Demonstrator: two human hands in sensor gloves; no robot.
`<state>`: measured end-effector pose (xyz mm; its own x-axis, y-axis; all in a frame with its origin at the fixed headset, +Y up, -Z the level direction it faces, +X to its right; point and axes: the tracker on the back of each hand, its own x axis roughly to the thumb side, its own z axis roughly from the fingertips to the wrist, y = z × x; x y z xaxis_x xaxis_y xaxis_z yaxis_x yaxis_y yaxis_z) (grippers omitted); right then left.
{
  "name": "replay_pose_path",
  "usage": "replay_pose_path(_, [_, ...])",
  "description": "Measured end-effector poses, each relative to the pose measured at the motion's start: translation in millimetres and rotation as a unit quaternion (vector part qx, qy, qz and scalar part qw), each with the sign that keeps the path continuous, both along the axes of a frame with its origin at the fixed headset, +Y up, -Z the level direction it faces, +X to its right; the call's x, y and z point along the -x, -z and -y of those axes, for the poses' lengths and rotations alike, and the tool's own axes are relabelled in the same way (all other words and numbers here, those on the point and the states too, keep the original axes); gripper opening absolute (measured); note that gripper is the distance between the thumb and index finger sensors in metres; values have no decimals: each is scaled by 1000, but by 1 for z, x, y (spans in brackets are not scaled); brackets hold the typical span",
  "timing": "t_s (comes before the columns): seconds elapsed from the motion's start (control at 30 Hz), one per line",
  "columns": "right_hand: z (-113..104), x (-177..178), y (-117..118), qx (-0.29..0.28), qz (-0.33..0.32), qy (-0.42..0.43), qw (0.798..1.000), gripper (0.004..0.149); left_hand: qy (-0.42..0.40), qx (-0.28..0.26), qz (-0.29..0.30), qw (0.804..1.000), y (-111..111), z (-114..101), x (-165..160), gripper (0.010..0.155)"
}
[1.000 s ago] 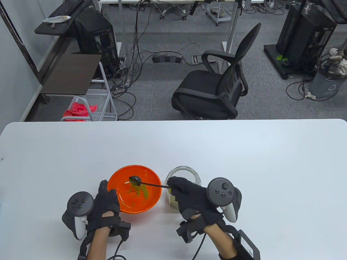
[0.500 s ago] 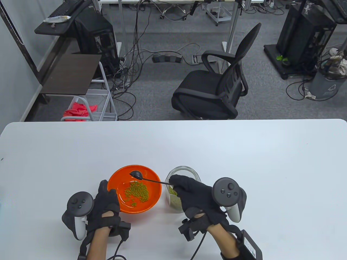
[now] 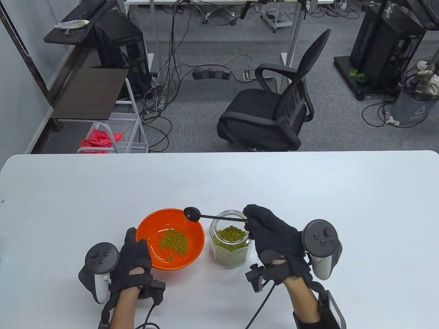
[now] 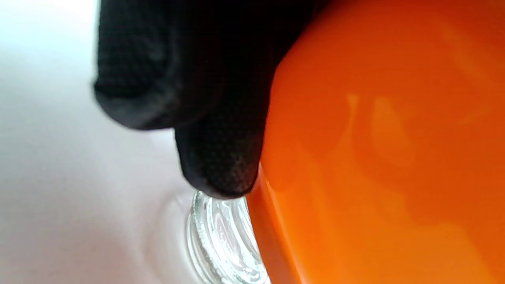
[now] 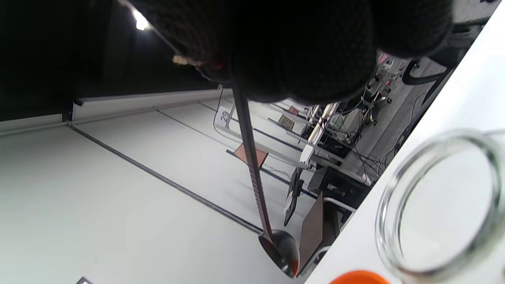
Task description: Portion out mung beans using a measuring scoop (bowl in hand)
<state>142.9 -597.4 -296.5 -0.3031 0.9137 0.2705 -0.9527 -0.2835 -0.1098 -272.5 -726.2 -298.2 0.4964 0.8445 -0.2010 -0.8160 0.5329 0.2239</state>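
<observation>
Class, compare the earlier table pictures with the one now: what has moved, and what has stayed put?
The right hand has lifted and swung right, carrying the scoop from low over the beans inside the orange bowl up to its far rim, now emptied. This uncovers the glass jar. The beans poured into the bowl have settled in a heap. The left hand still holds the bowl; bowl and jar have not shifted.
</observation>
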Motion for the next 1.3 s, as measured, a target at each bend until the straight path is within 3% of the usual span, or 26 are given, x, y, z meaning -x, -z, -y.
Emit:
replay_pose_path(0.3, [-11, -30, -3, -15, 59, -12, 998, 42, 1, 0, 1, 1000, 0, 0, -1, 63])
replay_pose_path(0.47, [-9, -40, 0, 2, 55, 11, 998, 42, 0, 0, 2, 1000, 0, 0, 0, 63])
replay_pose_path(0.67, [-14, -43, -4, -8, 79, -30, 996, 42, 1, 0, 1, 1000, 0, 0, -1, 63])
replay_pose_path(0.97, [-18, -27, -5, -8, 79, -134, 988, 41, 0, -2, 1, 1000, 0, -1, 0, 63])
replay_pose_path(1.3, [-6, 10, 3, -19, 84, -245, 966, 41, -4, -7, 3, 1000, 0, -2, 1, 63])
